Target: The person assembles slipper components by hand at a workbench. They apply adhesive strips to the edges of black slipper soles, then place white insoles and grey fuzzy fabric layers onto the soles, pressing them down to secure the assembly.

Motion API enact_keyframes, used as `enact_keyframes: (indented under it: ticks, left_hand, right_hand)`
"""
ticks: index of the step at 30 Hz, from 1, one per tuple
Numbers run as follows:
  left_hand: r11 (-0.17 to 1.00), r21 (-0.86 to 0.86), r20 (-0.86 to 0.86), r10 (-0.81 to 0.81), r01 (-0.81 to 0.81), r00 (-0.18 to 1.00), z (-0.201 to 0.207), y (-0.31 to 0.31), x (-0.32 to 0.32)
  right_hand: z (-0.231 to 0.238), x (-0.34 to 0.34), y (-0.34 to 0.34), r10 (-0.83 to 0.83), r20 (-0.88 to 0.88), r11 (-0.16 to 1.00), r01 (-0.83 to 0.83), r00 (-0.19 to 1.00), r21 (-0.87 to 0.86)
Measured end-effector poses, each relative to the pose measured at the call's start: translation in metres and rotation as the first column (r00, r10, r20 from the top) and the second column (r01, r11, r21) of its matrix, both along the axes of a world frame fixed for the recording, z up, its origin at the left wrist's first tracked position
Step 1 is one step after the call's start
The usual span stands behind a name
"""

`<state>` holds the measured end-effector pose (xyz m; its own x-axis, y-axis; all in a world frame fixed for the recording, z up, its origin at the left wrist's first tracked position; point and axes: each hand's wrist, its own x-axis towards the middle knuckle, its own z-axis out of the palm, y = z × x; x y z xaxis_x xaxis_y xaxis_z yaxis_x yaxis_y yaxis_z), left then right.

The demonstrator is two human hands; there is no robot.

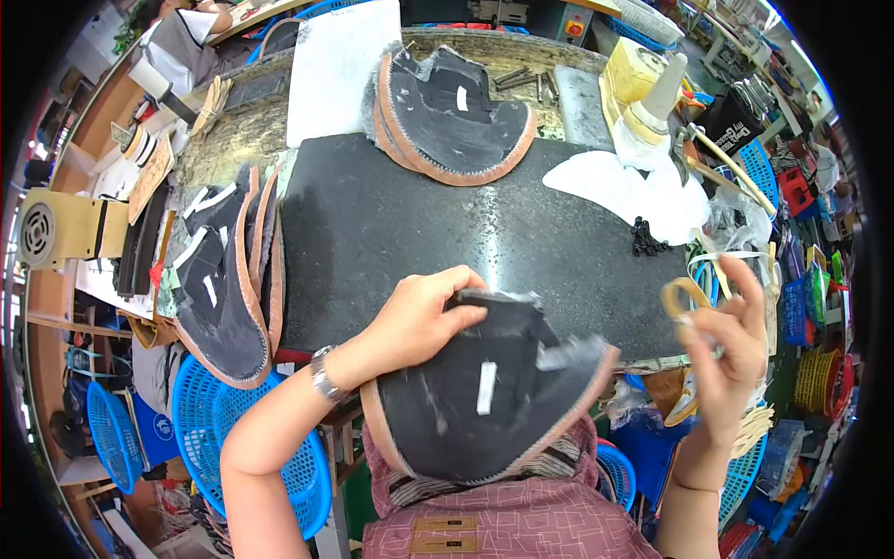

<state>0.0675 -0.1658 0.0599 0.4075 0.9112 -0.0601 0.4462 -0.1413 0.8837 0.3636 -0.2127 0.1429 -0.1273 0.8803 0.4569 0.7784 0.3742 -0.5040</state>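
My left hand [430, 315] pinches the top edge of a shoe upper [447, 401], thumb in front. The upper is dark and fuzzy inside, with a stitched tan rim and a short white strip on its middle. It hangs over my lap at the table's near edge. Off to the right, my right hand [731, 349] is raised, thumb and fingers closed on a tan ring [672, 300] that looks like a small tape roll. Two stacked uppers [466, 140] lie at the far side of the black work board [391, 233]. More uppers [223, 307] lean together at its left.
A white cone-tipped bottle [656, 98] stands far right beside a yellow block [633, 70]. White sheeting [633, 196] and a small black clump [647, 238] lie near the board's right side. Blue baskets [200, 410] sit below the table. Another person [182, 47] is at far left.
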Motion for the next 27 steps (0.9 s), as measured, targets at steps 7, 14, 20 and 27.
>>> enact_keyframes:
  ticks: [7, 14, 20, 27]
  left_hand:
    - [0.974, -0.178, 0.158, -0.115, 0.142, 0.981, 0.058, -0.021, -0.002]
    - [0.912, -0.277, 0.296, -0.218, 0.302, 0.930, 0.068, -0.020, 0.014]
    - [0.975, 0.222, -0.178, 0.036, 0.004, 0.983, -0.015, 0.016, 0.013]
    - [0.965, 0.215, 0.207, -0.195, 0.150, 0.959, 0.015, -0.029, 0.031]
  right_hand:
    - [-0.021, -0.041, 0.023, -0.154, 0.401, 0.921, -0.015, 0.903, 0.389]
    - [-0.014, 0.003, 0.046, 0.182, -0.983, 0.637, -0.765, 0.031, 0.094]
    - [-0.037, -0.013, 0.047, 0.157, -0.829, 0.698, -0.654, 0.537, -0.291]
    - [-0.035, -0.057, 0.034, 0.454, -0.658, 0.526, -0.776, 0.601, -0.347]
